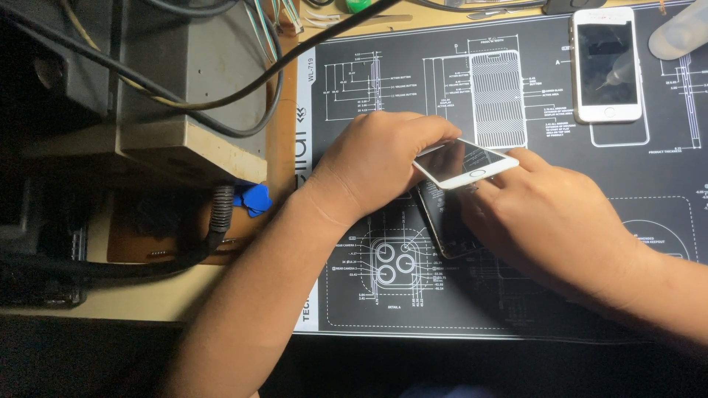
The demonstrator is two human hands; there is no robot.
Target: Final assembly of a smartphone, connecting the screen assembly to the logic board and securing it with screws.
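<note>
near the middle of the frame the left hand (pixel 376 166) and the right hand (pixel 549 221) hold a white phone screen panel (pixel 464 162), tilted up off a dark phone body (pixel 451 225) that lies on the black printed work mat (pixel 590 295). if the panel is swung too far or twisted, any cable joining it to the body could tear, or the glass could crack; whether a cable is there cannot be seen. the left fingers are curled together, pinching the panel's upper edge; the right fingers are closed on its lower end. a second white phone (pixel 606 65) lies at upper right, blue picks (pixel 254 199) at left.
</note>
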